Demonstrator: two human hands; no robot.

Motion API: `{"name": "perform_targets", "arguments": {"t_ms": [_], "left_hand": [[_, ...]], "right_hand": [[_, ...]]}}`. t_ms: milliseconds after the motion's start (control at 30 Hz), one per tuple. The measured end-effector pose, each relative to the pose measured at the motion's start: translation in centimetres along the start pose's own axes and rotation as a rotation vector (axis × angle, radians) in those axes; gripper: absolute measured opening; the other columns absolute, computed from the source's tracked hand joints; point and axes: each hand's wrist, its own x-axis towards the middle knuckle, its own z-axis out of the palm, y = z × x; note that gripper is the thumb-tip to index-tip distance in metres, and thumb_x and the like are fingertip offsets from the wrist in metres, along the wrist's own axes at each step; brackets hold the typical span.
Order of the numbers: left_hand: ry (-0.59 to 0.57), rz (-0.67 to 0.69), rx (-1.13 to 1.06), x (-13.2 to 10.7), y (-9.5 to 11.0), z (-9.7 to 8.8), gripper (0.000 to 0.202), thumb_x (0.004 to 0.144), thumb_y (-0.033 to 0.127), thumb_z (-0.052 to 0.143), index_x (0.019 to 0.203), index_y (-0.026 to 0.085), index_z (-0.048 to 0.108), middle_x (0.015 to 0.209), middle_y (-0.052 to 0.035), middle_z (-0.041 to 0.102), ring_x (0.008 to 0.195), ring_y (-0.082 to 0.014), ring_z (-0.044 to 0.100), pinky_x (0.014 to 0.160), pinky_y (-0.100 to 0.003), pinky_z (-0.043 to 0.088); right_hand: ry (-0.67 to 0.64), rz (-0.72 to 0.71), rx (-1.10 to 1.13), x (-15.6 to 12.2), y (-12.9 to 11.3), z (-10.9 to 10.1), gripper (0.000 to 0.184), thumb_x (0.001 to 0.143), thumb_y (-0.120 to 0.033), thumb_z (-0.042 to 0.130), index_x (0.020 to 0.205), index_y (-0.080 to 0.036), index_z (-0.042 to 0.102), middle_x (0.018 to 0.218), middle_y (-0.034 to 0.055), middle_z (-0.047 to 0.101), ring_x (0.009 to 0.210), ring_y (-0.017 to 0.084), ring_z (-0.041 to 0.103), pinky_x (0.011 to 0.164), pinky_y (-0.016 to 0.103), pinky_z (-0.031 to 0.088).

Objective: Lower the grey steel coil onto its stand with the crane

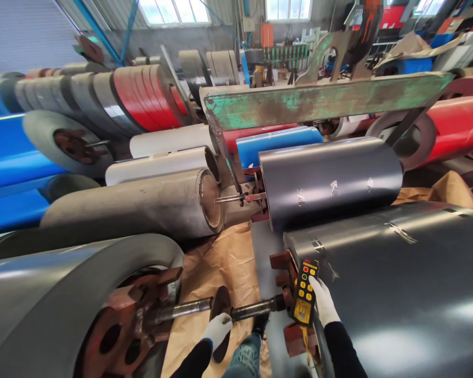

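Note:
My right hand [323, 302], in a white glove, is closed around a yellow remote control [304, 293] with red, green and orange buttons, held upright beside a large dark grey steel coil [410, 283]. My left hand [217, 329], also gloved, rests in a loose fist on a steel shaft [256, 308] that juts from the coil's rusty red hub [286, 273]. A second shaft [185, 310] comes from the hub of the grey coil [55, 294] at the left. A green, worn lifting beam [323, 100] hangs above a smaller dark coil [331, 178].
Many coils of painted steel lie around: blue [8, 157] at the left, red [150, 97] and white [165, 163] behind, red [457, 126] at the right. Brown paper [220, 262] covers the floor between the coils. My knees in jeans [246, 357] show below.

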Motion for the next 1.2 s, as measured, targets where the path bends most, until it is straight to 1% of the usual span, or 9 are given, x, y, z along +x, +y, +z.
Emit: {"name": "perform_targets", "arguments": {"t_ms": [100, 233, 400, 533, 667, 900, 1067, 1200], "left_hand": [[-0.001, 0.006, -0.008, -0.3, 0.0, -0.3, 0.017, 0.09, 0.016, 0.054, 0.094, 0.016, 0.071, 0.097, -0.0058, 0.075, 0.097, -0.0169, 0.07, 0.081, -0.022, 0.047], [-0.005, 0.009, -0.021, -0.3, -0.2, -0.3, 0.016, 0.089, 0.013, 0.054, 0.093, 0.014, 0.07, 0.095, -0.0067, 0.075, 0.093, -0.0167, 0.07, 0.081, -0.022, 0.047], [-0.006, -0.004, -0.029, 0.2, -0.6, 0.3, 0.014, 0.089, 0.016, 0.055, 0.092, 0.016, 0.069, 0.095, -0.0056, 0.075, 0.094, -0.0171, 0.07, 0.081, -0.023, 0.047], [-0.011, -0.012, -0.026, 0.8, -1.2, 0.9, 0.015, 0.088, 0.014, 0.055, 0.091, 0.017, 0.069, 0.096, -0.0043, 0.075, 0.096, -0.0166, 0.07, 0.081, -0.021, 0.047], [-0.012, -0.002, -0.027, 1.3, -1.6, 1.3, 0.015, 0.088, 0.013, 0.055, 0.091, 0.017, 0.069, 0.094, -0.0035, 0.075, 0.093, -0.0154, 0.07, 0.081, -0.021, 0.046], [0.021, -0.001, -0.012, 1.6, -1.9, 1.5, 0.015, 0.087, 0.017, 0.057, 0.093, 0.018, 0.07, 0.094, -0.0034, 0.075, 0.094, -0.0168, 0.07, 0.079, -0.022, 0.047], [0.025, 0.005, 0.003, 1.8, -2.1, 1.7, 0.014, 0.088, 0.016, 0.057, 0.093, 0.018, 0.07, 0.096, -0.0043, 0.075, 0.096, -0.0172, 0.07, 0.081, -0.022, 0.047], [0.021, 0.008, 0.006, 1.6, -2.3, 1.7, 0.014, 0.089, 0.017, 0.056, 0.093, 0.018, 0.07, 0.097, -0.0042, 0.075, 0.096, -0.017, 0.07, 0.083, -0.022, 0.047]], "right_hand": [[0.015, 0.005, -0.01, -0.3, -0.4, 0.2, 0.052, 0.079, -0.052, 0.077, 0.113, -0.016, 0.062, 0.098, 0.0122, 0.079, 0.087, 0.031, 0.074, 0.079, 0.041, 0.06], [0.025, -0.002, -0.022, -0.9, -1.0, 0.5, 0.052, 0.077, -0.053, 0.079, 0.11, -0.016, 0.063, 0.093, 0.0094, 0.079, 0.085, 0.029, 0.074, 0.077, 0.039, 0.06], [0.029, -0.009, -0.031, -0.9, -1.0, 0.6, 0.05, 0.077, -0.053, 0.079, 0.108, -0.017, 0.063, 0.092, 0.009, 0.079, 0.083, 0.028, 0.073, 0.077, 0.039, 0.06], [0.019, -0.019, -0.022, -0.7, -0.8, 0.4, 0.049, 0.076, -0.054, 0.08, 0.105, -0.018, 0.064, 0.091, 0.0093, 0.079, 0.082, 0.027, 0.073, 0.075, 0.039, 0.06], [0.021, -0.025, -0.032, -0.6, -0.7, 0.2, 0.048, 0.077, -0.054, 0.078, 0.106, -0.018, 0.064, 0.09, 0.0083, 0.078, 0.081, 0.026, 0.072, 0.075, 0.038, 0.059], [0.009, -0.018, -0.048, -0.5, -0.6, 0.2, 0.047, 0.082, -0.051, 0.074, 0.111, -0.017, 0.061, 0.093, 0.0094, 0.078, 0.082, 0.026, 0.072, 0.076, 0.038, 0.059], [0.006, -0.031, -0.059, -0.6, -0.6, 0.2, 0.044, 0.084, -0.051, 0.073, 0.108, -0.016, 0.063, 0.09, 0.0087, 0.078, 0.08, 0.025, 0.071, 0.075, 0.037, 0.058], [-0.004, -0.02, -0.049, -0.4, -0.5, 0.0, 0.044, 0.084, -0.051, 0.073, 0.11, -0.017, 0.062, 0.093, 0.0099, 0.078, 0.084, 0.027, 0.072, 0.078, 0.04, 0.059]]}}
